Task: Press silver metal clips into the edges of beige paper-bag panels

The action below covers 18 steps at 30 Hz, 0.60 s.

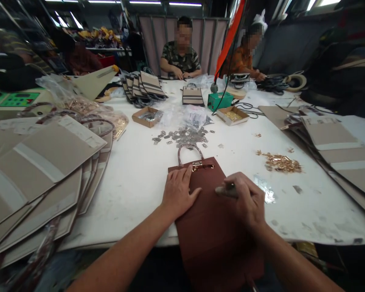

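Observation:
A reddish-brown bag panel (200,231) lies in front of me, partly on the white table and partly over its front edge. Its loop handle (190,151) points away from me, and a gold metal clasp (197,165) sits near the top edge. My left hand (179,190) rests flat on the panel, fingers stretched toward the clasp. In my right hand (247,198), closed above the panel's right side, is a short tool (226,190) with a blunt greyish end; its exact kind is unclear.
Flat grey metal plates (188,137) lie beyond the bag panel; gold metal pieces (282,163) are to the right. Beige bag panels are stacked at left (48,162) and right (334,138). Two cardboard boxes (146,117) (232,116) and a green device (219,100) stand farther back. People sit opposite.

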Motion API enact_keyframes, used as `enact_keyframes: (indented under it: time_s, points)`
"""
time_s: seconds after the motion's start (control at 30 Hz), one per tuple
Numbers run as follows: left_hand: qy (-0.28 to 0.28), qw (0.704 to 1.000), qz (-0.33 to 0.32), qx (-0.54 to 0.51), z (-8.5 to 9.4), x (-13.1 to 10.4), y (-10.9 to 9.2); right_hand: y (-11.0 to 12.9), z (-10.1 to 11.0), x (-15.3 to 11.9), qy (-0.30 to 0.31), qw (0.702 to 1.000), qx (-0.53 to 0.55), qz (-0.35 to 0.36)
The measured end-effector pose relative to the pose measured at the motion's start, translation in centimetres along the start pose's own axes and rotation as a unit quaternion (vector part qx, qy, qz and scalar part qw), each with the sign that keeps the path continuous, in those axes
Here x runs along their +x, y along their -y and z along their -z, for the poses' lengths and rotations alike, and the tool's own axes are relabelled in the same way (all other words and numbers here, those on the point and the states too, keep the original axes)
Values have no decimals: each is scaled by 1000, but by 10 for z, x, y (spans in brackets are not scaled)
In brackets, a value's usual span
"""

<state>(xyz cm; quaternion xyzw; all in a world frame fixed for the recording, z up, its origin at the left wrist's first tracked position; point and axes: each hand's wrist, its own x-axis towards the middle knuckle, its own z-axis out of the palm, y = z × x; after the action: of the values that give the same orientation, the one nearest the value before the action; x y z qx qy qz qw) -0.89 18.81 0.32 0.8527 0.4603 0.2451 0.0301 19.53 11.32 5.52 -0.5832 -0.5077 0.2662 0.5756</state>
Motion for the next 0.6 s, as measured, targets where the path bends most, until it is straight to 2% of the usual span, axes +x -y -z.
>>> enact_keyframes:
  time_s: [0.1, 0.2, 0.3, 0.4, 0.6]
  points:
    - [10, 1000, 10, 4, 0, 0, 0, -12, 36, -17, 26, 990, -137, 39]
    - [11, 1000, 1, -11, 2, 1, 0, -28, 77, -35, 91, 967, -240, -12]
    - [5, 1000, -6, -22, 2, 2, 0, -39, 96, -46, 171, 941, -287, -59]
    - [-2, 1000, -11, -27, 1, 1, 0, -34, 78, -42, 205, 930, -304, -37]
    - [-21, 999, -1, -32, 0, -1, 0, -19, -8, -12, 226, 934, -273, 34]
